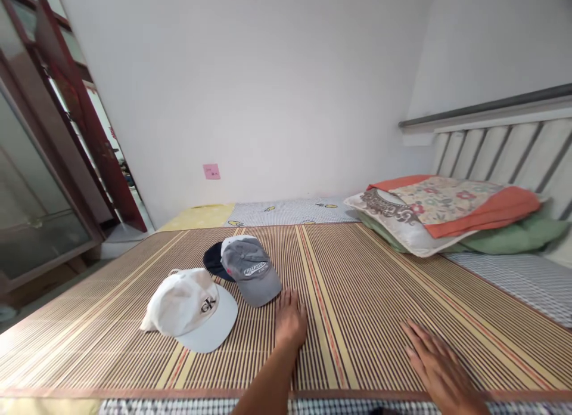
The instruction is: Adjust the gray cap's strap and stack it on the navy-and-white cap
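Observation:
My left hand (290, 318) lies palm down on the striped bamboo mat (357, 296), fingers stretched out, with its fingertips close by the brim of a grey cap (254, 272). Whether they touch the brim I cannot tell. Behind the grey cap, a dark cap (215, 261) and a bit of white show, partly covered by it. To the left sits a white cap (190, 307) with black CK letters, its brim pointing right. Over on the right, my right hand (435, 361) rests flat on the mat with fingers extended, holding nothing.
Pillows (402, 224) with an orange floral cover (465, 203) are stacked at the back right, beside a white radiator (496, 152) and a grey pipe (482, 105). A checked sheet (286, 212) runs along the wall. A pink note (211, 171) hangs there. A dark red door (84, 105) stands at far left.

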`<state>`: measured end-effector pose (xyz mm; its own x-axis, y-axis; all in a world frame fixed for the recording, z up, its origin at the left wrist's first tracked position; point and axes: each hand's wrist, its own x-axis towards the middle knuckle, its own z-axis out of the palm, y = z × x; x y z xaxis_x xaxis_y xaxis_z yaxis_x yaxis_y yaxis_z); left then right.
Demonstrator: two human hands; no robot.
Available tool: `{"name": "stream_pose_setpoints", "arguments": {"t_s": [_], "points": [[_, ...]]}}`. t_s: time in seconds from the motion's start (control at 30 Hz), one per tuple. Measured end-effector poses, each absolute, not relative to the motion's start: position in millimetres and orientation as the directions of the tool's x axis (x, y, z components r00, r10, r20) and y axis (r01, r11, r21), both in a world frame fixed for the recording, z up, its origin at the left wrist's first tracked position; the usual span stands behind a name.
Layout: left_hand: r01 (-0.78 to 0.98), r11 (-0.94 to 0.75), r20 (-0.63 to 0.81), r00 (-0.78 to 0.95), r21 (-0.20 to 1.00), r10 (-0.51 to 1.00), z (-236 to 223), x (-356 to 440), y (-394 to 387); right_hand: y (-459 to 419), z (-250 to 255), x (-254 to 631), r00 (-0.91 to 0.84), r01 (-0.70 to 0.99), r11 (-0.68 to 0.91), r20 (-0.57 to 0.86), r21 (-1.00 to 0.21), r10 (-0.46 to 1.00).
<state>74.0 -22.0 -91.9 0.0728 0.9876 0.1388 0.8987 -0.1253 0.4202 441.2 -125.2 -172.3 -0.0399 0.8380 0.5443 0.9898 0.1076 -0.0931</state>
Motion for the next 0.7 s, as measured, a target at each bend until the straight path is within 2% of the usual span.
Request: {"name": "stream_pose_setpoints", "arguments": {"t_s": [0.37,0.6,0.7], "points": [[0.93,-0.239,0.086,0.224,0.279,0.971,-93.9,41.8,-40.2,-120.3,-176.8,446.1,-0.106,0.988,0.145,0.474,-0.047,0.874],[0.915,-0.349,0.059,0.344,0.202,0.937,-89.2,-18.7,-75.5,-120.0,-175.6,475.4,-0.293,0.948,0.319,0.422,0.009,0.858],[0.884,-0.435,0.113,0.421,0.171,0.9,-98.8,-46.7,-87.7,-119.8,-174.0,482.4,-0.328,0.938,0.345,0.427,0.04,0.843]]}}
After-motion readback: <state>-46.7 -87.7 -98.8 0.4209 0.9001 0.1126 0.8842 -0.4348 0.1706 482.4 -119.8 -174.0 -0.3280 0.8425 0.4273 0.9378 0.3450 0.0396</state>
